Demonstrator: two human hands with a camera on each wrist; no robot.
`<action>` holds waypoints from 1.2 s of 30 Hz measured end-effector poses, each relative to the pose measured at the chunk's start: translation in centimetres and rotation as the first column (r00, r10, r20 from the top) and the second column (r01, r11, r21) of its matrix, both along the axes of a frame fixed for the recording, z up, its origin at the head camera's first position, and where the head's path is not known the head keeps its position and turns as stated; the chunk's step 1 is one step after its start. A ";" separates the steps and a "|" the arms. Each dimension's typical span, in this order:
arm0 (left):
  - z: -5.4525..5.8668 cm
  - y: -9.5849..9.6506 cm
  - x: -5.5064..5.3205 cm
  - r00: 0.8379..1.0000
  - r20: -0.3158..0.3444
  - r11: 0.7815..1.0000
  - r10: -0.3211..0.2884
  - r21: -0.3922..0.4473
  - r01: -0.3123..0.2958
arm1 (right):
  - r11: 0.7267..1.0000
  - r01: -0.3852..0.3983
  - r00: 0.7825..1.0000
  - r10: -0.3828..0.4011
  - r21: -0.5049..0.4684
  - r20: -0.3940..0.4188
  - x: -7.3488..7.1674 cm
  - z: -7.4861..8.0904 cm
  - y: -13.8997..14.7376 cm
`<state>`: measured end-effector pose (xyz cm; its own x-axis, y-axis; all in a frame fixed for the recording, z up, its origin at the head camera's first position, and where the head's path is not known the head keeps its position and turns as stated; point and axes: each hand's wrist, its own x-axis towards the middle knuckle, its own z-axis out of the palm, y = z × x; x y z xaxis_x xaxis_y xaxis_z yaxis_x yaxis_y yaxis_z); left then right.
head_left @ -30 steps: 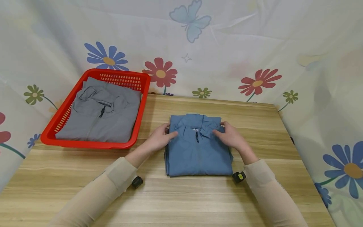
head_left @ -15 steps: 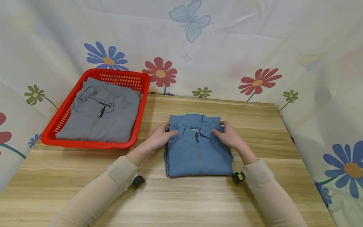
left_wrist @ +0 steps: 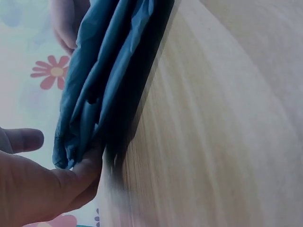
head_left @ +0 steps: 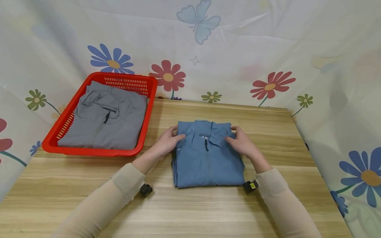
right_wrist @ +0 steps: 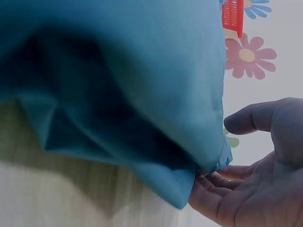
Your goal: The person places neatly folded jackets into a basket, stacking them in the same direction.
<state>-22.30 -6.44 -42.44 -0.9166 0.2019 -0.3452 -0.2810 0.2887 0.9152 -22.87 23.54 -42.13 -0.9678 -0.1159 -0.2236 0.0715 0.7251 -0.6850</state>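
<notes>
A folded blue jacket with a stand-up collar and a short black zip pull lies face up at mid-table. On its left upper edge, my left hand has its fingers tucked beneath the folded layers and the thumb above. My right hand holds the opposite upper edge in the same way. Several layers of the jacket show edge-on in the left wrist view, with a dark shadow below them. The right wrist view has the jacket's side close up, fingers under its corner. Fingertips beneath the cloth are hidden.
To the left stands a red plastic basket with slotted walls, holding a folded grey zip jacket. The wooden table meets a flower-printed curtain at the back and right.
The blue jacket's lower edge has come slightly toward me, and its collar sits a little lower in view. Both hands keep nearly the same places, with small thumb shifts. The basket stays put.
</notes>
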 end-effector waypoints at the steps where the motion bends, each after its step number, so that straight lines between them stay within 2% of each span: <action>1: -0.1 0.0 0.0 1.000 0.005 1.000 0.006 0.007 -0.006 | 1.000 0.004 1.000 -0.004 -0.015 0.004 0.0 0.0 0.1; 10: -0.8 -0.1 -0.1 1.000 0.007 0.996 0.025 0.087 -0.025 | 0.996 0.002 1.000 0.001 -0.086 0.031 0.0 -0.5 0.9; 19: -1.1 -0.2 0.0 0.999 -0.014 0.996 0.033 0.078 -0.032 | 0.993 0.013 0.999 -0.009 -0.114 0.037 -0.1 -0.7 1.1; 36: -1.0 -0.1 0.0 0.997 -0.033 0.991 0.064 0.118 -0.059 | 0.981 0.025 0.998 -0.036 -0.192 -0.054 0.1 -0.2 0.7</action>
<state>-22.27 -6.52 -43.41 -0.9400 0.1818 -0.2888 -0.2609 0.1625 0.9516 -22.77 24.19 -42.35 -0.9820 -0.1215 -0.1446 0.0483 0.5788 -0.8141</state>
